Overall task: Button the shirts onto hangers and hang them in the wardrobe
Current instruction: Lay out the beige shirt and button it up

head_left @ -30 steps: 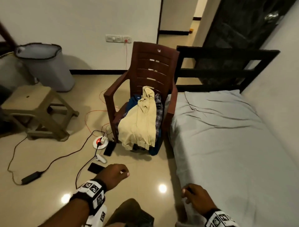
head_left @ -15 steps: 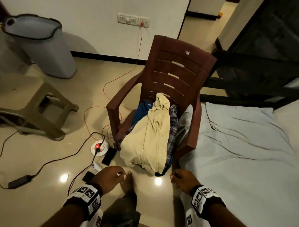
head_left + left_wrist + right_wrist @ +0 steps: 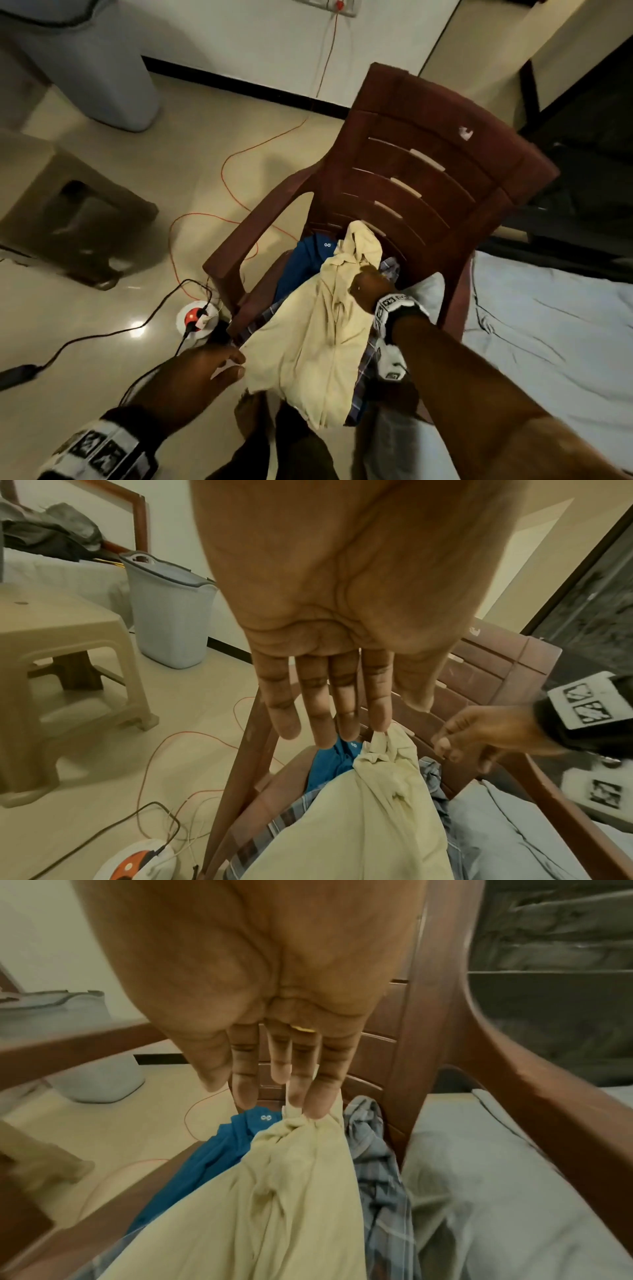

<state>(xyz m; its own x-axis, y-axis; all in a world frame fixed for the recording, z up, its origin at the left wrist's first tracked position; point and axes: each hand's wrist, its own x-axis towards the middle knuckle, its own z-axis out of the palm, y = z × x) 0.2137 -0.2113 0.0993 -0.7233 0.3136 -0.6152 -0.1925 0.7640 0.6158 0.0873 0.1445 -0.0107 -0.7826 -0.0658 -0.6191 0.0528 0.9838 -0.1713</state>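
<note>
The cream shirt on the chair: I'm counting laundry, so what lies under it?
Under the cream shirt a blue garment and a checked one show at its sides on the chair. Anything more beneath is covered.

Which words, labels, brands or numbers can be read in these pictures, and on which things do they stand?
No word or number can be read anywhere.
Blue shirt: a small white mark like two rings near its top, too small to read.
Wrist bands: black-and-white square patterns, no letters.
Chair: a white patch on its back, with no text to be seen.
</note>
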